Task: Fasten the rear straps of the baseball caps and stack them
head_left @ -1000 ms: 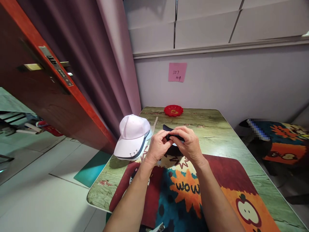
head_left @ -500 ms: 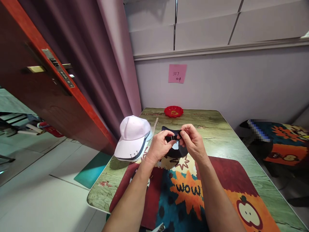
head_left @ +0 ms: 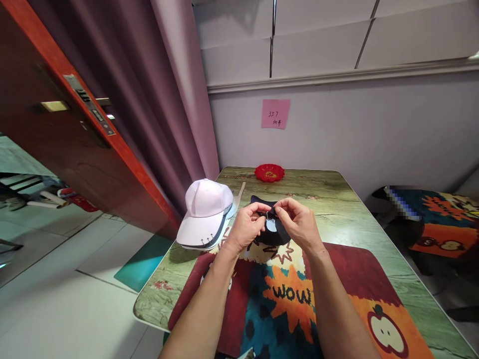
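A black cap [head_left: 280,235] with a pale patch or opening on it lies on the table in front of me. My left hand [head_left: 247,227] pinches a small metal buckle on the cap's dark strap between thumb and forefinger. Close beside it, my right hand [head_left: 299,223] grips the strap's other part with its fingertips. The fingers partly hide the strap and buckle. To the left of my hands sits a white cap [head_left: 208,199] with rings on its dark-edged brim, and light blue material shows behind it.
The wood-patterned table [head_left: 329,192] carries a colourful mat [head_left: 262,304] under my forearms. Near the wall stands a red scalloped dish [head_left: 269,172]. A pink note [head_left: 275,114] is stuck on the wall. At left are a curtain [head_left: 175,99] and an open door [head_left: 93,149].
My right hand's fingers have come lower and closer to the left hand on the strap. More of the metal buckle and pale patch shows. The white cap has stayed put.
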`<state>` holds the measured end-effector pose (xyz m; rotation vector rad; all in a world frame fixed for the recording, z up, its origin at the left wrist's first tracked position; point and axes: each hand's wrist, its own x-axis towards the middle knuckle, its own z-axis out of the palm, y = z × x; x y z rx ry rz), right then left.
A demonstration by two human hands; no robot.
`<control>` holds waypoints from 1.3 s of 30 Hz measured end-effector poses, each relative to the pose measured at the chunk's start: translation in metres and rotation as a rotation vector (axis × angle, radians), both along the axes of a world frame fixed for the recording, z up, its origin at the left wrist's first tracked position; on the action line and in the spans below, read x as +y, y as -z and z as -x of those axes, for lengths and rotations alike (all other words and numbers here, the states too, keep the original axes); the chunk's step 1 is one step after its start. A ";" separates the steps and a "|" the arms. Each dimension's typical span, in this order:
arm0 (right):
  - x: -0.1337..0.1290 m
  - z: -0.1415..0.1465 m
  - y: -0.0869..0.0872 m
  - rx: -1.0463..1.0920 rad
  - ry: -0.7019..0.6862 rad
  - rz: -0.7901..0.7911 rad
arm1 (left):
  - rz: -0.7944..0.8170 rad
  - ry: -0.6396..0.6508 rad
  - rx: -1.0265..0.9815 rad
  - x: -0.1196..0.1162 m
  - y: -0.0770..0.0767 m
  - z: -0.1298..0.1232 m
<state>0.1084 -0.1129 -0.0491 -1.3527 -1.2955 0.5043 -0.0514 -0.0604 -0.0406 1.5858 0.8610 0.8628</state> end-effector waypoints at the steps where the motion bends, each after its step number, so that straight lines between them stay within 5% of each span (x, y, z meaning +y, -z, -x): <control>1: 0.000 0.001 0.000 0.008 0.004 -0.004 | 0.000 -0.009 -0.005 0.000 0.000 0.000; 21: 0.002 0.007 0.001 -0.007 0.098 -0.063 | 0.039 -0.049 -0.126 0.000 0.008 -0.007; 39: 0.003 0.003 0.001 -0.258 0.148 -0.148 | 0.003 -0.066 -0.106 0.003 0.015 -0.009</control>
